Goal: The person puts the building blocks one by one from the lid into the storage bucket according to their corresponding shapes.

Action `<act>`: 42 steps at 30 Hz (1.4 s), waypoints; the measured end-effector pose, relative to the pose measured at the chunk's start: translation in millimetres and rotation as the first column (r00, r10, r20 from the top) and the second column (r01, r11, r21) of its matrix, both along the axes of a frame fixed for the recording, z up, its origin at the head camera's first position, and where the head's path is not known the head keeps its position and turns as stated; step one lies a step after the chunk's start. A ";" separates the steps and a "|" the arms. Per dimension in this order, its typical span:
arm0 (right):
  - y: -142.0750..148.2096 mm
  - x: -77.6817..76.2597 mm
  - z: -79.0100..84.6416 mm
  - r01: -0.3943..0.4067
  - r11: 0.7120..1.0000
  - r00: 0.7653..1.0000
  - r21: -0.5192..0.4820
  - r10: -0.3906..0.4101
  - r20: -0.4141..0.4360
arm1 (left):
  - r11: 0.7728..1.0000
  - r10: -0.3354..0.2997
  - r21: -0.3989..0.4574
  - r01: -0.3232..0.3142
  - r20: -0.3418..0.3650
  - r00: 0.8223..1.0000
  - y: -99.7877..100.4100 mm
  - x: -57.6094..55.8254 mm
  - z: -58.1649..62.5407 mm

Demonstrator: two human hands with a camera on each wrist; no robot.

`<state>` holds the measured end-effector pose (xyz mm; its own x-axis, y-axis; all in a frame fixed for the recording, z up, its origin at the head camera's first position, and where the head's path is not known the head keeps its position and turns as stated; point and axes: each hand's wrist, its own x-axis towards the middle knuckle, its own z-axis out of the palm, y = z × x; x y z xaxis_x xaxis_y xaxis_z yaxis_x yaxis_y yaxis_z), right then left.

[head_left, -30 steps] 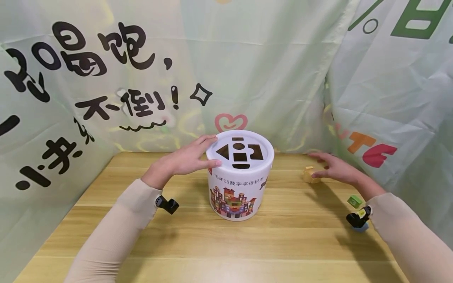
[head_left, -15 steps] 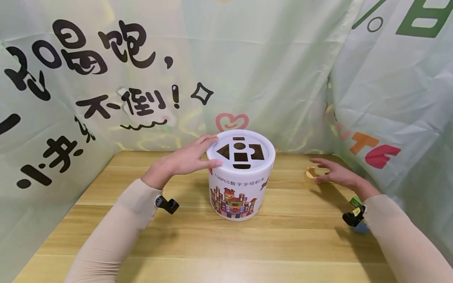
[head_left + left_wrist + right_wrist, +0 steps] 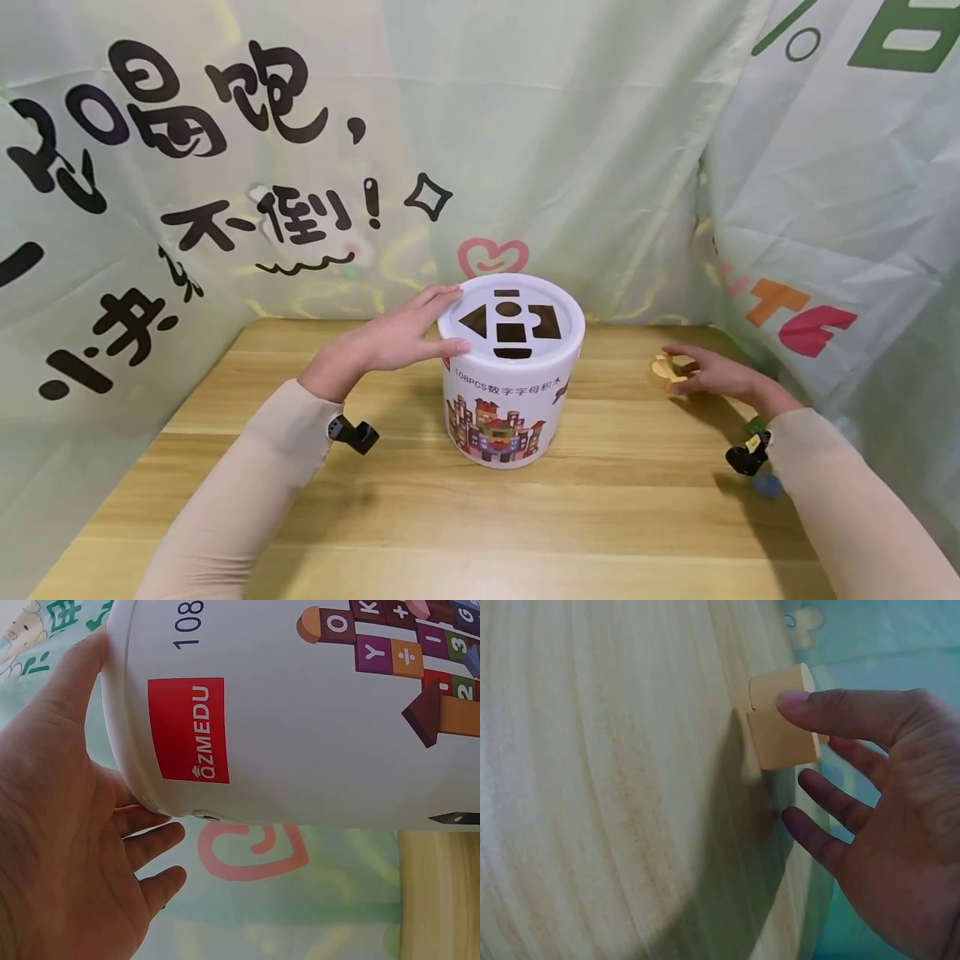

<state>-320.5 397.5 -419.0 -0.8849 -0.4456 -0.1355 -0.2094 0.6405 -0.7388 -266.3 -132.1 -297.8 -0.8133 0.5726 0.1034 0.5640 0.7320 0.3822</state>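
A white bucket (image 3: 498, 396) printed with toy blocks stands upright mid-table in the head view. Its lid (image 3: 483, 340) has several shaped holes. My left hand (image 3: 393, 337) rests on the lid's left rim, with the thumb in front and the other fingers behind. To the right, my right hand (image 3: 716, 377) pinches a yellow-orange toy block (image 3: 666, 374) between thumb and fingers. The right wrist view shows a seam or notch across this block (image 3: 784, 739); I cannot tell whether it is one piece or two. The remaining fingers stand apart from it.
A green block (image 3: 754, 426) and a blue block (image 3: 767, 486) lie by the right wrist, partly hidden by the wrist camera (image 3: 747, 456) and sleeve. Printed cloth (image 3: 570, 167) hangs behind and beside the wooden table (image 3: 585, 525).
The yellow-orange block has turned in my right hand and shifted slightly to the right. The right wrist has come a little nearer the green block. My left hand stays on the lid.
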 end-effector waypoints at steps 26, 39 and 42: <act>6.9 17.4 26.7 0.108 0.988 0.981 0.110 -0.088 -0.171 | 1.000 -0.016 0.001 0.016 0.012 1.000 2.5 1.2 -4.2; -15.0 26.8 80.3 0.106 0.988 0.955 0.115 -0.068 -0.290 | 1.000 -0.007 0.004 0.007 0.010 1.000 1.2 0.0 1.5; -21.0 30.4 91.8 0.102 0.989 0.957 0.103 -0.070 -0.280 | 1.000 -0.007 0.004 0.007 0.006 1.000 1.5 -0.6 2.8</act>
